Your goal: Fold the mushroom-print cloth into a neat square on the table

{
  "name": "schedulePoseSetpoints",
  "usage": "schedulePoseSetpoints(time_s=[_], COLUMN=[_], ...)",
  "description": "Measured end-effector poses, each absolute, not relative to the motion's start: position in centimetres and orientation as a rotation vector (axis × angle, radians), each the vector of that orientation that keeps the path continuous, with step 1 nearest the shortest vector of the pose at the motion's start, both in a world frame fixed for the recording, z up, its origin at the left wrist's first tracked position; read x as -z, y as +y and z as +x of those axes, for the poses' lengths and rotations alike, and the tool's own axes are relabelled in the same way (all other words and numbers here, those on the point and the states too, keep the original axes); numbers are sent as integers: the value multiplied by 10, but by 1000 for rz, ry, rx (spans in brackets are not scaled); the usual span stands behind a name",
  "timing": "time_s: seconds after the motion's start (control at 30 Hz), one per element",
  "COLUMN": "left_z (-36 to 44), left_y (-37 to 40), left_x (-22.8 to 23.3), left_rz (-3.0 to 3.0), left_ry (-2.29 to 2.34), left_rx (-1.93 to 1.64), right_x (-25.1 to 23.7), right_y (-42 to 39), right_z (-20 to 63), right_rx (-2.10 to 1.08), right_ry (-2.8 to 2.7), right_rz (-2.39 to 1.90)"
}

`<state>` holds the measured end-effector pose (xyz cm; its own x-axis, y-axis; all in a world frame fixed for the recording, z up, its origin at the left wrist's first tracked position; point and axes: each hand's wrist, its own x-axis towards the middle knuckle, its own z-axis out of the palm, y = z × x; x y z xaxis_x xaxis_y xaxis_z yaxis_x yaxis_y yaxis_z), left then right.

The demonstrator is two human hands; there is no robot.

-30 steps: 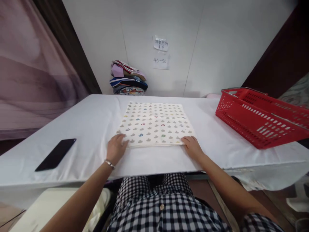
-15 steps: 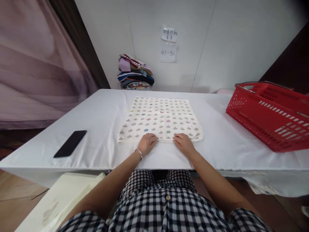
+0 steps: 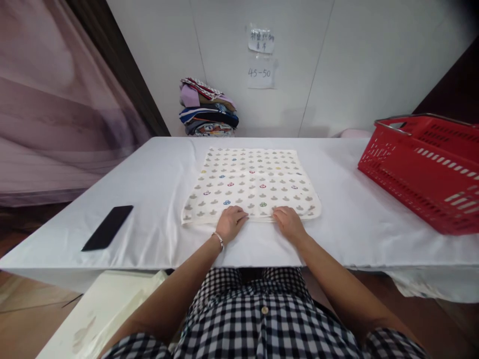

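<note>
Fingers curled nearly closed, the left hand (image 3: 230,223) and right hand (image 3: 289,223) I watch remotely pinch the patterned cloth's (image 3: 243,192) near edge, flat on a white-covered table (image 3: 348,214) between 1 black phone (image 3: 108,228) and 1 red basket (image 3: 419,174).

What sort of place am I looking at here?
Perhaps an indoor textile work area, though I can't be certain: a patterned cloth lies on a white-covered table, folded fabrics are piled behind it, and handwritten paper signs are stuck to the wall.

"45-50" handwritten on lower paper (image 3: 261,80), blurred handwritten Chinese characters on upper paper (image 3: 261,41), both on pale wall (image 3: 295,65)
</note>
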<state>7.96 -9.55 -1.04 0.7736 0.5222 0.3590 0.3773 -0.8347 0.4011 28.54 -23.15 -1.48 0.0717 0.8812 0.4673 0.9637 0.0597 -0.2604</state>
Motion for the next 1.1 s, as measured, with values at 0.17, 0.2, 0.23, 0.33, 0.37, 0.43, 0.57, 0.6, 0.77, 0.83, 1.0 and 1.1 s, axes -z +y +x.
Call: schedulePoseSetpoints(time_s=[0.17,0.2,0.23,0.33,0.37,0.43,0.57,0.6,0.77,0.83,1.0,1.1], left_z=[82,81,81,80,79,79,78,77,77,76,77,77], left_y=[-98,-99,-100,-101,-101,-101,-100,-100,-99,-98,-98,-98], left_x=[7,6,6,6,6,8,11,11,11,11,12,12], left_rz=[2650,2665,2683,2730,2736,2735,2732,2731,2646,2611,2619,2638], left_ry=[704,690,674,635,628,627,632,633,647,650,651,662], left_rx=[-693,-702,-704,-667,-652,-647,-671,-672,-690,-702,-717,-712], right_x=[15,16,16,14,13,10,6,5,8,10,11,10], right_y=[-232,-232,-232,-234,-234,-235,-237,-237,-237,-236,-236,-237], right_z=[286,286,286,286,285,284,283,283,283,283,281,280], right_rx=[189,184,179,160,154,145,144,144,147,172,225,233], right_ry=[-1837,-1837,-1837,-1849,-1852,-1861,-1885,-1892,-1912,-1909,-1885,-1867], right_rz=[-1855,-1858,-1858,-1832,-1819,-1794,-1768,-1767,-1779,-1799,-1809,-1791])
